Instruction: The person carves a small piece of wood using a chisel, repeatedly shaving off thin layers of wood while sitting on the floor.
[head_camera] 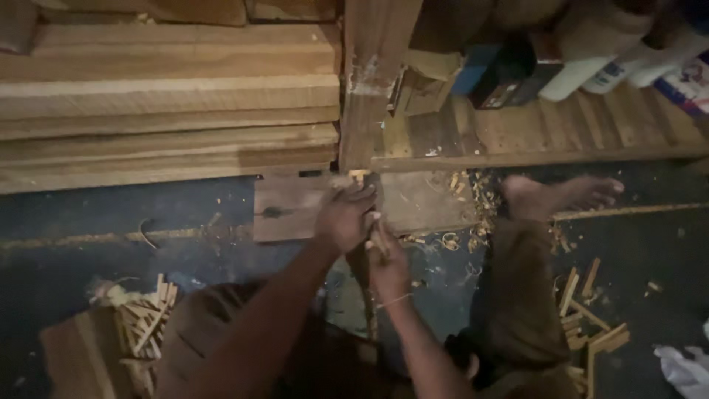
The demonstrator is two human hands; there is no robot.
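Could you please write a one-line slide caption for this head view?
Seated on the floor, left hand and right hand grip a small wooden piece over a flat board, beside stacked planks.

Dim, warm light reaches the stacked planks (170, 96) above the grip. Below it, deep shadow; everything soft and grainy.

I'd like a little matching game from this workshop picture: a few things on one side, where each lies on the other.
Things:
1. stacked pale wooden planks
2. heap of short wooden sticks
3. bare foot
4. crumpled white cloth

Places:
A. bottom right corner
B. upper left
C. lower left, on the floor
D. right of the hands, beside curly shavings

Pairs: 1-B, 2-C, 3-D, 4-A
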